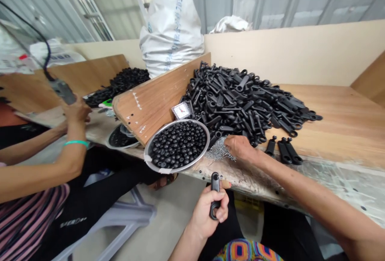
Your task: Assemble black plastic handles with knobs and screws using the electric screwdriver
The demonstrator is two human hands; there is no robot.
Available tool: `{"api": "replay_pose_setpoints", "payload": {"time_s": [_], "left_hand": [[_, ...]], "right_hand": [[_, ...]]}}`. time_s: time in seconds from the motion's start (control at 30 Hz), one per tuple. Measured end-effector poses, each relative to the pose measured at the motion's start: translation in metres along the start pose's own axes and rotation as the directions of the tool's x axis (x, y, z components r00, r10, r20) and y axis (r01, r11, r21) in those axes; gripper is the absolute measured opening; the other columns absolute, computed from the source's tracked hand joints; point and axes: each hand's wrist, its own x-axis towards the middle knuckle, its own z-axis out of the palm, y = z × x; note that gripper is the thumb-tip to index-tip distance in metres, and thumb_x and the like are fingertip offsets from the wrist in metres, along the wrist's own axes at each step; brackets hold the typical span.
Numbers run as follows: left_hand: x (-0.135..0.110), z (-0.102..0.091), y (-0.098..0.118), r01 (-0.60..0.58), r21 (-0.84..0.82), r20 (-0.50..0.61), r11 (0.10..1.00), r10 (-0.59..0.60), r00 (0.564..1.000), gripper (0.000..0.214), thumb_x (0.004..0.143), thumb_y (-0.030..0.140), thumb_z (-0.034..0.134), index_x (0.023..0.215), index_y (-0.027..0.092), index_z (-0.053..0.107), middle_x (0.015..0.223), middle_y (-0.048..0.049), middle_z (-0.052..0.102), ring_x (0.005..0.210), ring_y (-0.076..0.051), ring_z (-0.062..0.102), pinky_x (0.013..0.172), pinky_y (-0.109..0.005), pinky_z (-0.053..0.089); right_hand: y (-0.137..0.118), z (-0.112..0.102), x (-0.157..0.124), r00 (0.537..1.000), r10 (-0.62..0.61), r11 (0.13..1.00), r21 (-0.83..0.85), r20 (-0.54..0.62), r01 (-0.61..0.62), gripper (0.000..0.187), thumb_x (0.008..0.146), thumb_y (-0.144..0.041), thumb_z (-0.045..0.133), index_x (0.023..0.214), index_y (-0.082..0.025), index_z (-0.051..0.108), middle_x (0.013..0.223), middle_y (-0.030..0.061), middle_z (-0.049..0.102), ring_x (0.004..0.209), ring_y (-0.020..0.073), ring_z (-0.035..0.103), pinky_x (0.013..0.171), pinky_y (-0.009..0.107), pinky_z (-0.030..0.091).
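Upright in my left hand [207, 209], below the table's front edge, is a black plastic crank handle [215, 189], with thumb and fingers wrapped round it. My right hand [240, 147] is over a pile of small silvery screws [218, 149], its fingers curled together at the pile's right side. Whether a screw is pinched in them is hidden. A metal bowl [186, 166] full of round black knobs [179, 144] stands left of the screws. Behind my right hand rises a large heap of similar black handles [234, 96]. Several handles with knobs fitted [285, 150] lie right of it.
A wooden divider [156, 96] separates this place from a co-worker's at the left. The co-worker's hand [75, 108] grips a corded tool [63, 90]. A white sack [173, 32] stands behind the divider. A small card box [181, 110] lies behind the bowl.
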Motion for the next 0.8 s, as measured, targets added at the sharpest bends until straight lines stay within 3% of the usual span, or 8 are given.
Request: {"api": "replay_pose_setpoints", "payload": {"time_s": [0.17, 0.4, 0.5, 0.57, 0.63, 0.8], "left_hand": [[0.000, 0.010, -0.009, -0.015, 0.037, -0.036, 0.999, 0.017, 0.999, 0.028, 0.064, 0.019, 0.057, 0.090, 0.010, 0.057, 0.047, 0.0049, 0.048, 0.030, -0.003, 0.031, 0.033, -0.018, 0.023], [-0.004, 0.003, -0.027, 0.010, 0.099, 0.066, 0.995, -0.016, 0.998, 0.031, 0.065, 0.023, 0.061, 0.093, 0.011, 0.058, 0.044, 0.0054, 0.046, 0.029, -0.003, 0.026, 0.031, -0.017, 0.023], [-0.012, -0.010, -0.037, 0.043, 0.257, 0.113, 0.965, -0.074, 0.991, 0.028, 0.080, 0.033, 0.058, 0.098, 0.012, 0.057, 0.063, 0.0003, 0.057, 0.044, -0.007, 0.047, 0.042, -0.020, 0.040], [-0.017, -0.016, -0.040, 0.042, 0.320, 0.095, 0.947, -0.076, 0.993, 0.027, 0.086, 0.034, 0.054, 0.104, 0.014, 0.055, 0.088, -0.0051, 0.061, 0.073, -0.014, 0.058, 0.061, -0.029, 0.051], [-0.021, -0.019, -0.041, 0.030, 0.319, 0.073, 0.947, -0.056, 0.996, 0.031, 0.085, 0.033, 0.056, 0.111, 0.016, 0.053, 0.106, -0.0079, 0.058, 0.091, -0.019, 0.057, 0.073, -0.037, 0.052], [-0.023, -0.024, -0.037, 0.033, 0.311, 0.021, 0.950, -0.041, 0.999, 0.034, 0.094, 0.033, 0.035, 0.112, 0.011, 0.054, 0.111, -0.0061, 0.055, 0.099, -0.021, 0.056, 0.080, -0.037, 0.049]], "right_hand": [[0.007, -0.005, -0.013, 0.998, 0.047, 0.998, 0.053, -0.046, -0.044, 0.016, 0.076, -0.008, 0.047, 0.075, -0.014, 0.062, 0.079, 0.0051, 0.063, 0.069, 0.0139, 0.056, 0.056, 0.022, 0.031], [0.016, -0.019, -0.024, 0.977, 0.026, 0.988, 0.156, -0.213, 0.007, 0.019, 0.081, -0.014, 0.046, 0.082, -0.018, 0.064, 0.091, 0.0044, 0.064, 0.090, 0.0168, 0.057, 0.068, 0.022, 0.035], [0.014, -0.033, -0.022, 0.966, 0.033, 0.982, 0.189, -0.256, 0.017, 0.021, 0.082, -0.015, 0.045, 0.083, -0.018, 0.065, 0.088, 0.0038, 0.065, 0.084, 0.0159, 0.058, 0.067, 0.022, 0.035], [0.004, -0.041, -0.018, 0.965, 0.001, 0.977, 0.205, -0.263, 0.055, 0.020, 0.082, -0.014, 0.045, 0.083, -0.018, 0.065, 0.084, 0.0027, 0.064, 0.080, 0.0146, 0.058, 0.067, 0.022, 0.036], [-0.014, -0.047, -0.009, 0.965, -0.069, 0.968, 0.216, -0.254, 0.126, 0.019, 0.082, -0.014, 0.047, 0.085, -0.020, 0.065, 0.085, 0.0014, 0.065, 0.082, 0.0138, 0.058, 0.068, 0.021, 0.037], [-0.070, -0.055, 0.025, 0.944, -0.306, 0.933, 0.158, -0.119, 0.323, 0.017, 0.083, -0.018, 0.051, 0.092, -0.021, 0.065, 0.092, 0.0033, 0.066, 0.089, 0.0173, 0.058, 0.073, 0.024, 0.038]]}}
